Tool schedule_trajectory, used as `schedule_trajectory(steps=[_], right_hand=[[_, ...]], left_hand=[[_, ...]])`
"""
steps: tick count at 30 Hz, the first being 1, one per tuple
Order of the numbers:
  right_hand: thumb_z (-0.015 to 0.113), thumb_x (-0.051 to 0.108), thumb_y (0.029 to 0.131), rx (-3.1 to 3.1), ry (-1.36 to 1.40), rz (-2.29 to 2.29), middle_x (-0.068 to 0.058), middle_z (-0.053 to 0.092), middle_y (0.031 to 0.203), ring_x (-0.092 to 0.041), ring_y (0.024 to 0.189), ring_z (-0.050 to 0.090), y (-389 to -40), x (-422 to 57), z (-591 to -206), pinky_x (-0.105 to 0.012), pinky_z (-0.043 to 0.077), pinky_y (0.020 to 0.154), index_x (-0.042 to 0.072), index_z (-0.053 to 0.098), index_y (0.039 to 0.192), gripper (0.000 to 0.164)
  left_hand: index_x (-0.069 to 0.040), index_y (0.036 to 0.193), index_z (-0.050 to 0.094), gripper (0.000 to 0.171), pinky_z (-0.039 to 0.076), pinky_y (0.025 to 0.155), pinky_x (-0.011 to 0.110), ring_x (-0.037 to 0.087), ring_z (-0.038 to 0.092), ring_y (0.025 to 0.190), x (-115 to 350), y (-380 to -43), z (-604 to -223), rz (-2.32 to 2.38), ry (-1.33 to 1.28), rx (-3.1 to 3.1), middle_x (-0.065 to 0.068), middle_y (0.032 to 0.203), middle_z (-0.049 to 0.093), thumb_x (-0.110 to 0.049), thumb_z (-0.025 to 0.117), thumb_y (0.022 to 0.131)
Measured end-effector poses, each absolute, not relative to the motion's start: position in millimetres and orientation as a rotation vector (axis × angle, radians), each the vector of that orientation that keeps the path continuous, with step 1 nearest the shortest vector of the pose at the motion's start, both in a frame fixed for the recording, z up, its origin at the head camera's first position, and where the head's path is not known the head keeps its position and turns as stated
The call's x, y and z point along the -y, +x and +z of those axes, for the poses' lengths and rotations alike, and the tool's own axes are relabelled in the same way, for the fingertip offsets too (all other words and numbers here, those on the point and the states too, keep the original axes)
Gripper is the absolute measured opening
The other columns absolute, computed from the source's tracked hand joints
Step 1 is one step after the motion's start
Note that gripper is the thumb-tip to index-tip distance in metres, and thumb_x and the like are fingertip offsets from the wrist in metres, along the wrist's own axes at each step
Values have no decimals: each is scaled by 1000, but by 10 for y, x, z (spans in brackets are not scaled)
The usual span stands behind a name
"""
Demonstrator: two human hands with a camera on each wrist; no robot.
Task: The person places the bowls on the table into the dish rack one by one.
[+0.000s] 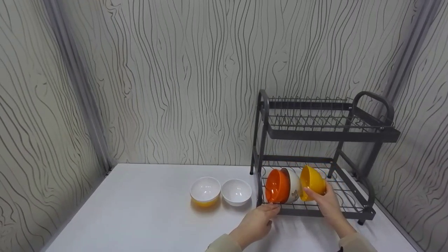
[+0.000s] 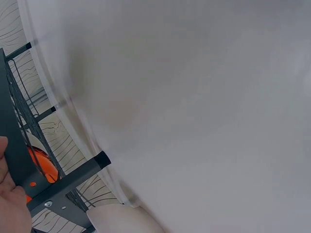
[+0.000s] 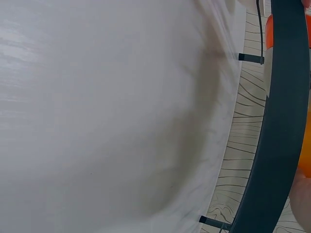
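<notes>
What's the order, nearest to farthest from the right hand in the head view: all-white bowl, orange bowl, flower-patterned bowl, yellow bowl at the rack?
1. Yellow bowl: held in the right hand.
2. Flower-patterned bowl: just left of it, on the lower shelf.
3. Orange bowl: left again, same shelf.
4. All-white bowl: on the table, left of the rack.

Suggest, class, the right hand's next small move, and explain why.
Probably the right hand should settle the yellow bowl on edge in the rack's lower tier, then let go. It grips that bowl with the opening facing left, much as the orange bowl stands, and the patterned white bowl sits just to its left.
</notes>
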State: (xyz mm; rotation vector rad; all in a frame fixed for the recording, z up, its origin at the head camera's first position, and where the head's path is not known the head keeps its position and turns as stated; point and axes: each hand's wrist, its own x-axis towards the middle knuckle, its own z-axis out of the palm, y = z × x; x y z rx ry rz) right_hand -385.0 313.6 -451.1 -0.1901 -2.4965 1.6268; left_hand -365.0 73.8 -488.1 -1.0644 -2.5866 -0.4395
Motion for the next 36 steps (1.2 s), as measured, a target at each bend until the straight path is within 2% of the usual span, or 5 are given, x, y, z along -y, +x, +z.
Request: schedule_trajectory(steps=[4,8,13,21,36], right_hand=[[60,45,85,2541,-165,1614,-28,12,150,-40,133,26,-3860,-3142,-4521,-52,27,112,3,-8,147,101],[62,44,84,2580,-136,1596,-31,-2,151,-48,137,15,-3873,-3137,-4516,-58,22,111,18,-22,145,107],[63,44,83,2605,-84,1567,-28,-2,152,-47,137,14,-3873,-3125,-4521,-61,21,110,30,-21,145,105],[62,45,84,2640,-59,1527,-26,7,152,-41,135,20,-3873,-3102,-4513,-58,21,112,9,-9,148,102],[64,44,82,2637,-54,1517,-28,12,150,-39,133,25,-3912,-3091,-4521,-55,24,112,3,-6,147,104]], left_hand=[[-16,129,55,49,41,104,21,7,52,122,-736,-3645,-4881,-416,-1069,2568,-7,133,54,-6,62,81],[-18,130,54,50,41,103,21,6,51,122,-740,-3650,-4884,-436,-1056,2598,-9,133,54,-7,62,82],[-19,130,54,50,42,103,22,6,51,122,-751,-3649,-4895,-448,-1050,2600,-9,133,53,-6,61,82],[-19,130,53,49,42,103,22,7,51,122,-745,-3644,-4880,-455,-1049,2606,-8,134,53,-6,60,83],[-16,128,56,48,43,102,21,7,53,120,-731,-3632,-4886,-432,-1054,2552,-6,132,55,-5,61,81]])
